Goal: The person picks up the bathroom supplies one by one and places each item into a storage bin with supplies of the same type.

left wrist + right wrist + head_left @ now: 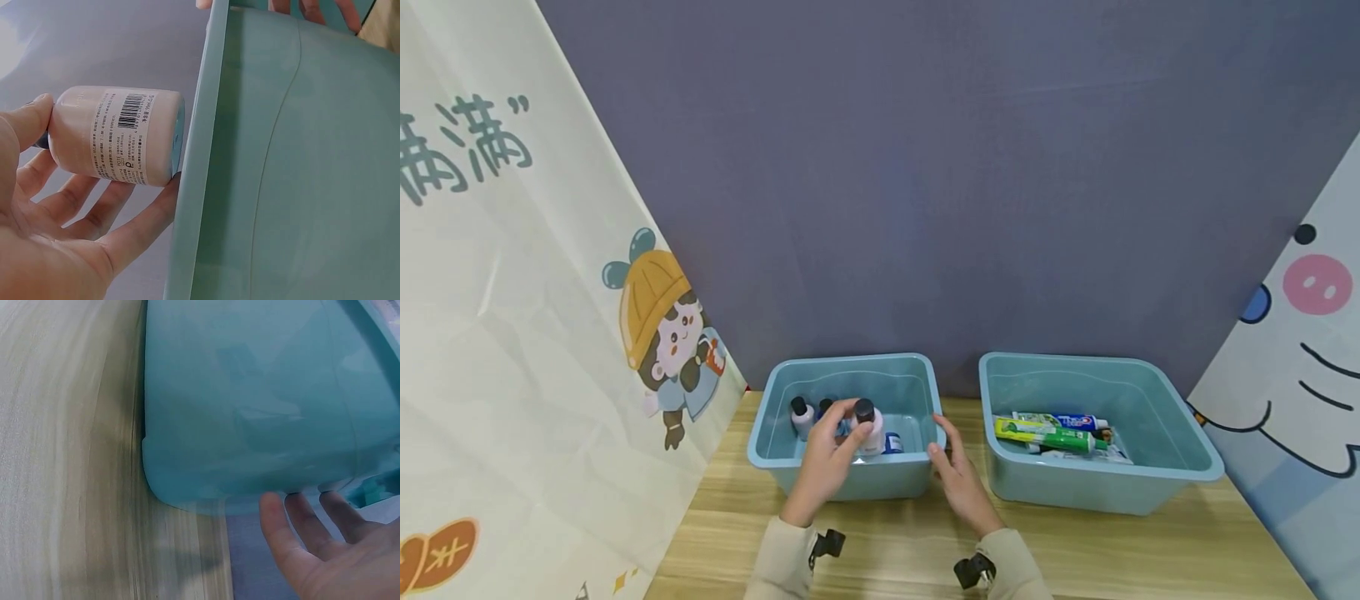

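My left hand [827,457] holds a pale pink bottle [119,134] with a black cap, thumb near the cap and fingers along its body. In the left wrist view, its printed barcode label faces the camera. The bottle is tilted and close to the rim of the left blue-green bin [842,479]. At that bin's right front corner, my right hand [961,483] grips the rim, with fingers [281,528] against the outer wall. Inside the bin are a white bottle [802,419] with a black cap and a blue-labelled container [892,443].
A second blue-green bin [1097,492] stands to the right, holding a green and yellow toothpaste tube [1048,435], a blue and white tube [1063,420] and other packets. Both bins sit on a wooden table [895,550] against a grey backdrop [887,192].
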A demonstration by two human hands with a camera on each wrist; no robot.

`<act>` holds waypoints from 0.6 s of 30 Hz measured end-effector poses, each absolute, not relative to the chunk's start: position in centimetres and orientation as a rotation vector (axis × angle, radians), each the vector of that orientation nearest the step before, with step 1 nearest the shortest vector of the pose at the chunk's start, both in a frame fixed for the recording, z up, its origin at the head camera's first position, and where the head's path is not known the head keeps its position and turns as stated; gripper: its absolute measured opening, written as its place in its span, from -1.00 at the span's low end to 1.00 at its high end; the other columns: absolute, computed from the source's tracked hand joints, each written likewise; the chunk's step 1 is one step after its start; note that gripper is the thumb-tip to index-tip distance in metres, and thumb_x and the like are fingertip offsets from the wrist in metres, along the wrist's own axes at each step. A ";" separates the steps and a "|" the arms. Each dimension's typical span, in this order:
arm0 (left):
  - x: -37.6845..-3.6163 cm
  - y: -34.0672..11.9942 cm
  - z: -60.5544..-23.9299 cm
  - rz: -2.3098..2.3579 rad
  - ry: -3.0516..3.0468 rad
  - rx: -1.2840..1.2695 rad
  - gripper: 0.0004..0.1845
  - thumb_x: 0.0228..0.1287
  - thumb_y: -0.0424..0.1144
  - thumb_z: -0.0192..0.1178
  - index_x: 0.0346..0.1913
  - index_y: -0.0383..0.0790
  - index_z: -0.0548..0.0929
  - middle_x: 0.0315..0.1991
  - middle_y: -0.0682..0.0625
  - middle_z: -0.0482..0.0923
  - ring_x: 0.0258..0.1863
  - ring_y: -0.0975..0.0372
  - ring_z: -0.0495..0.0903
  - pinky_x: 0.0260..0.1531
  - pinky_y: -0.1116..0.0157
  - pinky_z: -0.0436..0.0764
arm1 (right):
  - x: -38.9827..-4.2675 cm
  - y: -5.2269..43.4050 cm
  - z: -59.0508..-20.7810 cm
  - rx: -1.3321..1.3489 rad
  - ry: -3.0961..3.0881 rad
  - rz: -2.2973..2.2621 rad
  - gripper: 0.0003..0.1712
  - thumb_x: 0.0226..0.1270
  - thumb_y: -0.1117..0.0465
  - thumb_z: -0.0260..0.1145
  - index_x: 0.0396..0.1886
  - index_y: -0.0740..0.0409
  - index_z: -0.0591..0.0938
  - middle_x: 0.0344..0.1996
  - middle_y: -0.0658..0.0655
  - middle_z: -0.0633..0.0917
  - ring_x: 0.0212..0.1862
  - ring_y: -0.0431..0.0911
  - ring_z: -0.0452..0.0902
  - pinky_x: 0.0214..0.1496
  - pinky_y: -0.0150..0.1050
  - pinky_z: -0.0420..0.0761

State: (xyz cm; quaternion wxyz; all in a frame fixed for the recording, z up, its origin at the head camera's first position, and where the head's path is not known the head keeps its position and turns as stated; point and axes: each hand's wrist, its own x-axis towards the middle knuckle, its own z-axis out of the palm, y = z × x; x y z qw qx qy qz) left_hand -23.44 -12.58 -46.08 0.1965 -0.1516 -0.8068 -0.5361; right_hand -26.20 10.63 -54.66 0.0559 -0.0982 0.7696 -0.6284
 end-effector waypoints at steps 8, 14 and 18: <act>-24.0 -12.8 -45.6 -1.513 -2.297 -0.417 -0.72 0.45 -0.17 0.26 0.16 -0.08 0.64 0.04 -0.02 0.68 0.03 0.16 0.59 -0.16 0.32 0.68 | -26.3 10.7 -54.8 -0.302 2.345 -1.897 -0.34 0.61 -0.27 -0.02 0.59 -0.39 0.09 0.62 0.30 0.11 0.48 0.36 0.27 0.25 0.35 0.53; -24.4 -12.8 -45.5 -1.491 -2.297 -0.407 -0.72 0.45 -0.16 0.27 0.14 -0.11 0.64 0.01 -0.03 0.69 -0.02 0.17 0.60 -0.19 0.32 0.68 | -26.4 10.7 -54.9 -0.305 2.326 -1.916 -0.34 0.61 -0.26 -0.02 0.59 -0.39 0.09 0.61 0.30 0.13 0.47 0.34 0.30 0.25 0.34 0.53; -24.6 -12.8 -45.4 -1.493 -2.316 -0.377 -0.72 0.45 -0.10 0.27 0.13 -0.06 0.65 0.00 0.01 0.69 -0.04 0.19 0.59 -0.14 0.25 0.66 | -26.4 10.7 -54.9 -0.316 2.313 -1.936 -0.34 0.61 -0.24 0.00 0.59 -0.37 0.10 0.60 0.31 0.15 0.47 0.33 0.31 0.24 0.32 0.55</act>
